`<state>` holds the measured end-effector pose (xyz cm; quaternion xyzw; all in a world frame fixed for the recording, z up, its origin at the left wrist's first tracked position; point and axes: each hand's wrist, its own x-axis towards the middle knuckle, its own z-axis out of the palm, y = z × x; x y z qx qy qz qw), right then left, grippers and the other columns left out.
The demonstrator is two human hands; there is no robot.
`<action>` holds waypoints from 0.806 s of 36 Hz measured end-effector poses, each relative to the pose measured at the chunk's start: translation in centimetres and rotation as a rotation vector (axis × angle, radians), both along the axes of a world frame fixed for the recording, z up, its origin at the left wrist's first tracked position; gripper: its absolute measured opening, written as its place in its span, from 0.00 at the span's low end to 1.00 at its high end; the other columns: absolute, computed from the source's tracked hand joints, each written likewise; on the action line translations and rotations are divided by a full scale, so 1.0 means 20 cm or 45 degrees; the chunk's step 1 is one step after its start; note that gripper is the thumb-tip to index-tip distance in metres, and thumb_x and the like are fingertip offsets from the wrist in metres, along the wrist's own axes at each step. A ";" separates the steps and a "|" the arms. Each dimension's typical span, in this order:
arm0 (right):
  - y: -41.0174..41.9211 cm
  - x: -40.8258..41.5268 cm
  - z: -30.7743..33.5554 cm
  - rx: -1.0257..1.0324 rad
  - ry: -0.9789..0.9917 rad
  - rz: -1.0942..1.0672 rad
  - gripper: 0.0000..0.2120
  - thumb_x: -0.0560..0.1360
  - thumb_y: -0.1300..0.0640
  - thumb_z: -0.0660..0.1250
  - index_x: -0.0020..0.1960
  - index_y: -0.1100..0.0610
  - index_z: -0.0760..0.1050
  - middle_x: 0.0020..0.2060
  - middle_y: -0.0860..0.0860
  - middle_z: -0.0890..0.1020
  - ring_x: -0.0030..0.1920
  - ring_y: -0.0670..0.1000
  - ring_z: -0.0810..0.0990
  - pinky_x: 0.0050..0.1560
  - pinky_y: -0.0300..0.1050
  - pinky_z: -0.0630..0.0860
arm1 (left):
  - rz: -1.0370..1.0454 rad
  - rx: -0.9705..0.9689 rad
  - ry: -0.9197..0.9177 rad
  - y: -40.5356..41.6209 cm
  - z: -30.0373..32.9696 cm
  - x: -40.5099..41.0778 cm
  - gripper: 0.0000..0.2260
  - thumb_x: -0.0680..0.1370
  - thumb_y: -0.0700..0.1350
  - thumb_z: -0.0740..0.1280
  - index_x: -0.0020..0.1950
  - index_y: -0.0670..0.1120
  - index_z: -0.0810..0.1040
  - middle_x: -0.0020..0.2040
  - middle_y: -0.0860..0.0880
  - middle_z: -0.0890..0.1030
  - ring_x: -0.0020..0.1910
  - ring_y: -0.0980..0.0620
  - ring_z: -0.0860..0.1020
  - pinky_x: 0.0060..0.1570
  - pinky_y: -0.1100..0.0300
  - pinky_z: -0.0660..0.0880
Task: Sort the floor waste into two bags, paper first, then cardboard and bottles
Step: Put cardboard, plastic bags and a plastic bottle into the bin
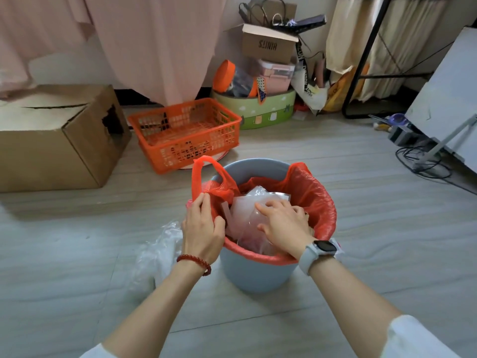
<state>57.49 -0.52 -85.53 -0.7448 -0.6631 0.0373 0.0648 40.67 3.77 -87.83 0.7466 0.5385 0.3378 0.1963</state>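
Bin [254,276] on floor, lined with red bag [313,200] | left hand [202,226] pinches bag edge by its handle at the rim | right hand [282,224], fingers spread flat, presses clear plastic waste [244,215] inside bag | clear bag [160,254] on floor left of bin

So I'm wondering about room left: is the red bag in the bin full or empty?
Nearly full: crumpled translucent plastic reaches the rim of the red bag, and the right hand rests on it.
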 end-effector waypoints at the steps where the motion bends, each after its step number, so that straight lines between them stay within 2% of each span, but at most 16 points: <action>1: 0.00 0.02 0.01 -0.024 0.004 0.000 0.20 0.77 0.48 0.61 0.68 0.42 0.65 0.67 0.46 0.69 0.70 0.49 0.60 0.65 0.52 0.60 | -0.007 0.013 -0.009 -0.02 0.00 0.01 0.33 0.67 0.55 0.46 0.66 0.42 0.69 0.65 0.45 0.69 0.64 0.45 0.67 0.60 0.51 0.64; 4: -0.01 0.05 0.04 0.065 0.006 -0.033 0.17 0.76 0.44 0.60 0.64 0.41 0.71 0.66 0.43 0.71 0.69 0.48 0.62 0.65 0.51 0.59 | -0.015 0.106 -0.027 -0.04 -0.03 0.01 0.29 0.70 0.55 0.49 0.63 0.43 0.75 0.61 0.45 0.74 0.62 0.45 0.70 0.58 0.52 0.65; 7: -0.04 0.00 0.07 0.418 0.126 -0.082 0.15 0.75 0.48 0.60 0.58 0.48 0.78 0.57 0.46 0.79 0.62 0.53 0.73 0.58 0.51 0.65 | -0.004 0.197 -0.021 -0.03 -0.03 -0.03 0.23 0.72 0.53 0.52 0.59 0.46 0.77 0.53 0.48 0.80 0.54 0.46 0.75 0.52 0.55 0.65; 10: -0.06 -0.11 0.11 0.760 0.265 0.131 0.15 0.71 0.53 0.59 0.52 0.54 0.80 0.48 0.51 0.82 0.50 0.56 0.80 0.50 0.51 0.74 | 0.030 0.283 -0.038 0.01 -0.02 -0.10 0.19 0.72 0.51 0.53 0.54 0.47 0.79 0.48 0.49 0.82 0.50 0.46 0.77 0.47 0.60 0.62; 13: -0.08 -0.30 0.12 0.879 0.342 0.430 0.14 0.71 0.60 0.60 0.54 0.57 0.79 0.49 0.52 0.81 0.50 0.54 0.77 0.49 0.50 0.74 | 0.147 0.290 -0.037 0.06 -0.03 -0.22 0.19 0.71 0.50 0.53 0.52 0.45 0.79 0.50 0.47 0.81 0.49 0.45 0.77 0.47 0.56 0.65; 16: -0.09 -0.49 0.06 0.887 0.424 0.605 0.16 0.69 0.65 0.61 0.54 0.59 0.77 0.50 0.54 0.80 0.50 0.54 0.77 0.49 0.48 0.74 | 0.291 0.210 -0.003 0.10 -0.10 -0.38 0.18 0.71 0.47 0.55 0.53 0.43 0.78 0.51 0.44 0.79 0.51 0.42 0.77 0.48 0.51 0.69; 19: -0.08 -0.64 -0.09 0.768 0.541 0.642 0.17 0.68 0.66 0.59 0.56 0.59 0.74 0.51 0.55 0.80 0.50 0.54 0.78 0.48 0.47 0.76 | 0.425 0.008 0.086 0.12 -0.20 -0.54 0.13 0.73 0.39 0.61 0.57 0.42 0.77 0.56 0.42 0.77 0.55 0.40 0.74 0.52 0.47 0.69; 21: -0.05 -0.69 -0.22 0.557 0.523 0.592 0.18 0.69 0.64 0.57 0.57 0.59 0.73 0.51 0.55 0.79 0.51 0.54 0.78 0.47 0.46 0.77 | 0.446 -0.159 0.211 0.12 -0.28 -0.63 0.15 0.75 0.40 0.62 0.61 0.45 0.75 0.61 0.44 0.75 0.59 0.42 0.71 0.57 0.48 0.67; 23: -0.03 -0.72 -0.34 0.262 0.476 0.486 0.21 0.70 0.64 0.57 0.62 0.59 0.72 0.56 0.55 0.76 0.55 0.57 0.76 0.49 0.46 0.76 | 0.382 -0.301 0.372 0.11 -0.37 -0.70 0.18 0.76 0.46 0.61 0.66 0.49 0.71 0.67 0.47 0.70 0.65 0.45 0.67 0.62 0.49 0.64; 26: -0.01 -0.71 -0.53 -0.199 0.341 0.329 0.24 0.76 0.62 0.55 0.71 0.56 0.60 0.68 0.53 0.66 0.66 0.57 0.66 0.59 0.50 0.69 | 0.248 -0.490 0.601 0.10 -0.49 -0.74 0.25 0.76 0.57 0.60 0.72 0.56 0.60 0.75 0.49 0.56 0.74 0.46 0.54 0.70 0.43 0.55; 29: -0.01 -0.73 -0.68 -0.405 0.272 0.236 0.24 0.77 0.61 0.53 0.73 0.55 0.56 0.70 0.53 0.62 0.69 0.56 0.62 0.63 0.49 0.67 | 0.212 -0.634 0.660 0.12 -0.60 -0.73 0.33 0.73 0.66 0.60 0.74 0.62 0.50 0.77 0.51 0.44 0.75 0.42 0.44 0.68 0.35 0.46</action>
